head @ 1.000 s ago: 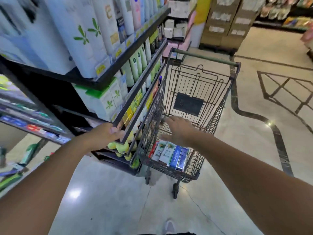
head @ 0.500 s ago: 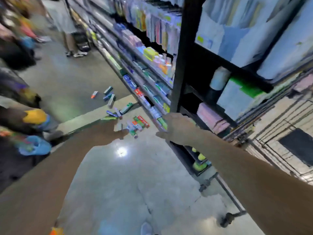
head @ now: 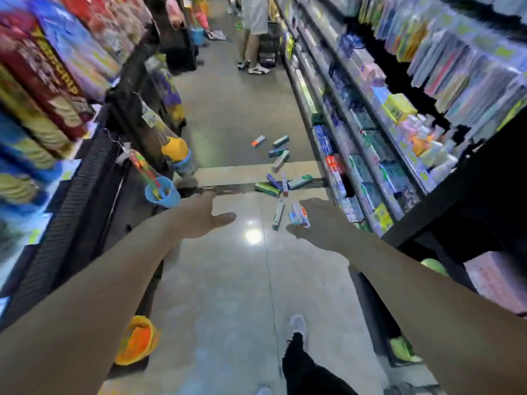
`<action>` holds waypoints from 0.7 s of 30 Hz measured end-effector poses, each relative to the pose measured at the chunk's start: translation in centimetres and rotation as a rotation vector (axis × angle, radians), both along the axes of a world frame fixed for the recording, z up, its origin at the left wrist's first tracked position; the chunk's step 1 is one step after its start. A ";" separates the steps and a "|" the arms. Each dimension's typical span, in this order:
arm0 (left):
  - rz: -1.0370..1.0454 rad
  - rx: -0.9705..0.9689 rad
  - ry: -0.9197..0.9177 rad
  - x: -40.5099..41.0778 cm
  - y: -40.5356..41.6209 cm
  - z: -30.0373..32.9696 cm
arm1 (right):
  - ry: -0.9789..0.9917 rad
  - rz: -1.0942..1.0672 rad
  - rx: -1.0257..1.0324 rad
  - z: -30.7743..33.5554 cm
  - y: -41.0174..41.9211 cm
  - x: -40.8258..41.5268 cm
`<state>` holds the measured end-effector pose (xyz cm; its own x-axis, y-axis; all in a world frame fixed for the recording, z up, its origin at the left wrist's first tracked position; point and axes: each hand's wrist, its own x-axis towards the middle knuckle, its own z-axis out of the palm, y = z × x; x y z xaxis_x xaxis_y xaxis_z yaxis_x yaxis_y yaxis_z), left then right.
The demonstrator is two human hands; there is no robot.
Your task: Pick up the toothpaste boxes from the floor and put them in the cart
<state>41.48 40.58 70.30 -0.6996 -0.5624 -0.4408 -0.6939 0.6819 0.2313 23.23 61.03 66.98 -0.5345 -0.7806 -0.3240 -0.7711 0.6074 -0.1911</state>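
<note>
Several toothpaste boxes lie scattered on the aisle floor ahead: a green one (head: 267, 188) on a dark floor strip, a slim one (head: 278, 215) nearer me, a small cluster (head: 298, 216) beside my right hand, and more farther off (head: 280, 141). My left hand (head: 204, 216) is stretched forward, fingers relaxed, holding nothing. My right hand (head: 320, 223) is also out in front, empty, with loose fingers, partly covering the near cluster in the view. Both hands are well above the floor. The cart is out of view.
Stocked shelves (head: 370, 132) line the right side and a rack with toys and buckets (head: 162, 192) the left. A person (head: 253, 32) stands with a basket far down the aisle. My foot (head: 298, 326) is on the grey floor; an orange bucket (head: 137, 340) sits low left.
The view has swung from the cart to the aisle. My right hand has left the cart, and both empty hands now reach toward the boxes on the floor.
</note>
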 end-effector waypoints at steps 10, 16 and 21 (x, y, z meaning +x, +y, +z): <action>0.107 0.076 0.037 -12.0 -9.2 -0.4 | -0.047 0.004 0.009 0.1 -10.5 -14.8; 0.145 0.096 0.026 -17.6 -14.2 -0.9 | -0.045 0.052 0.052 -0.3 -16.7 -21.7; 0.176 0.122 0.003 -19.8 -20.6 -2.2 | -0.034 0.094 0.102 -2.1 -23.6 -24.6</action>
